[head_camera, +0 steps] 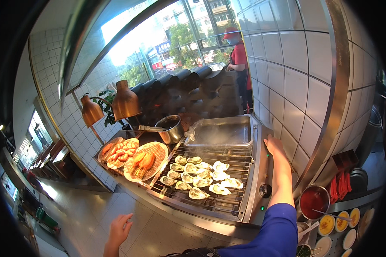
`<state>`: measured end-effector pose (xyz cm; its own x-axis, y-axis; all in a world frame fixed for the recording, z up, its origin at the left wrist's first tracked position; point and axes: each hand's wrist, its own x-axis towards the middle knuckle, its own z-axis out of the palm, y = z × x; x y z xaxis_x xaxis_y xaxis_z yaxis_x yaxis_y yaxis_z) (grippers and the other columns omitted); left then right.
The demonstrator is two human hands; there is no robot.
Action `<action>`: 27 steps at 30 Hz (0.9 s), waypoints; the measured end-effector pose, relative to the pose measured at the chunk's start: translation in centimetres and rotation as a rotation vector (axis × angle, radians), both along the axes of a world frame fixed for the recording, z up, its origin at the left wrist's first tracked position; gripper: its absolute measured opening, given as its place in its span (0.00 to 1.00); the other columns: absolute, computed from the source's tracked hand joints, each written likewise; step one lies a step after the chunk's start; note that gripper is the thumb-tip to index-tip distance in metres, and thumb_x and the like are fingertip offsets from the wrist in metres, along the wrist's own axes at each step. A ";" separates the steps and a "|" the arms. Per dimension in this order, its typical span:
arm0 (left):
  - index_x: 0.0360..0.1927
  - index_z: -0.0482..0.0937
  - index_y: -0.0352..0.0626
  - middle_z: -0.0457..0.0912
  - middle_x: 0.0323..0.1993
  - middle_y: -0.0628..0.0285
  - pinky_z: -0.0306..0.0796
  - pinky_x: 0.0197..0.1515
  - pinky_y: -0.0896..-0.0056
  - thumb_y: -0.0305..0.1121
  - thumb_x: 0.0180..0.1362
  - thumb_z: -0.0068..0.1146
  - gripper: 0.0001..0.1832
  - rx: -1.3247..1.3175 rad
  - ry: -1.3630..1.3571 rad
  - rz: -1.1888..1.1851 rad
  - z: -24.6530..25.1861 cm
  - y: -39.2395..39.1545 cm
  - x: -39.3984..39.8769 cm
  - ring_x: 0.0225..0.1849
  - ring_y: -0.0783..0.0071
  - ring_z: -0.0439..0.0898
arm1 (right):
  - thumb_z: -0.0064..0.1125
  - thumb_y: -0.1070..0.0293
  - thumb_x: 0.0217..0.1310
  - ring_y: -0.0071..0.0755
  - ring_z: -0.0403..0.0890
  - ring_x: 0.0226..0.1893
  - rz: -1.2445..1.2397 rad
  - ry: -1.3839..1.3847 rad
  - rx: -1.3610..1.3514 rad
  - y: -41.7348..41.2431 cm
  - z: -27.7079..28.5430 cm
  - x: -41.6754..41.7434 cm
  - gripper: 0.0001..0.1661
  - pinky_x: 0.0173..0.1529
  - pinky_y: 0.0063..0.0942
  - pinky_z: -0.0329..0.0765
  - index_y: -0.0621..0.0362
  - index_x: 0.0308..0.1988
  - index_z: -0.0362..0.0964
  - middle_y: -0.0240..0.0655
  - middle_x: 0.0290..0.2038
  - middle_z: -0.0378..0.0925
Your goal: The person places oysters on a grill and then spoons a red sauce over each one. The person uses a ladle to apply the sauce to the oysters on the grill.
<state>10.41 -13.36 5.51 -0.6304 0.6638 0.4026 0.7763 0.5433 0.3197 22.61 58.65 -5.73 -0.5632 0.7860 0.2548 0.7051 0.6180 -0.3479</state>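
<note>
My right arm, in a blue sleeve, reaches along the right side of a steel grill. At the far end of the grill's control panel is my right hand, fingers curled; whether they grip a knob there is hidden. A black control knob and a green indicator light show nearer to me. Oysters in their shells lie in rows on the grill's wire rack. My left hand hangs in front of the grill with fingers apart, holding nothing.
A steel tray covers the rack's far end, beside a steel pot. Plates of food stand left under copper heat lamps. Sauce bowls and a red-filled pot are at right. A person stands beyond.
</note>
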 end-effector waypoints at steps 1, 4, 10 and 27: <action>0.48 0.80 0.39 0.81 0.36 0.54 0.73 0.37 0.64 0.25 0.54 0.60 0.16 0.006 -0.004 0.006 -0.3 0.0 0.0 0.33 0.60 0.80 | 0.47 0.51 0.69 0.59 0.80 0.43 -0.015 -0.006 -0.004 0.0 0.0 0.1 0.24 0.46 0.51 0.76 0.63 0.48 0.67 0.53 0.41 0.80; 0.49 0.80 0.41 0.81 0.37 0.55 0.74 0.38 0.65 0.25 0.54 0.60 0.17 0.011 -0.044 0.044 -0.9 -0.1 0.5 0.34 0.61 0.81 | 0.54 0.53 0.66 0.60 0.80 0.43 -0.039 0.143 0.161 -1.4 1.4 -0.5 0.22 0.45 0.51 0.76 0.62 0.45 0.69 0.54 0.41 0.79; 0.52 0.79 0.45 0.81 0.39 0.56 0.75 0.40 0.66 0.30 0.56 0.61 0.18 -0.020 -0.264 -0.018 -1.8 0.1 1.2 0.37 0.61 0.82 | 0.59 0.56 0.62 0.54 0.83 0.38 -0.004 0.205 0.125 -7.0 7.2 -0.3 0.18 0.44 0.44 0.78 0.62 0.35 0.76 0.49 0.32 0.82; 0.62 0.71 0.48 0.79 0.47 0.51 0.74 0.48 0.60 0.48 0.63 0.54 0.27 -0.401 -0.558 -0.173 -7.9 -5.4 0.3 0.47 0.57 0.82 | 0.65 0.65 0.59 0.32 0.82 0.29 0.578 0.363 -0.394 -38.1 15.7 12.8 0.17 0.36 0.28 0.78 0.61 0.47 0.77 0.40 0.31 0.82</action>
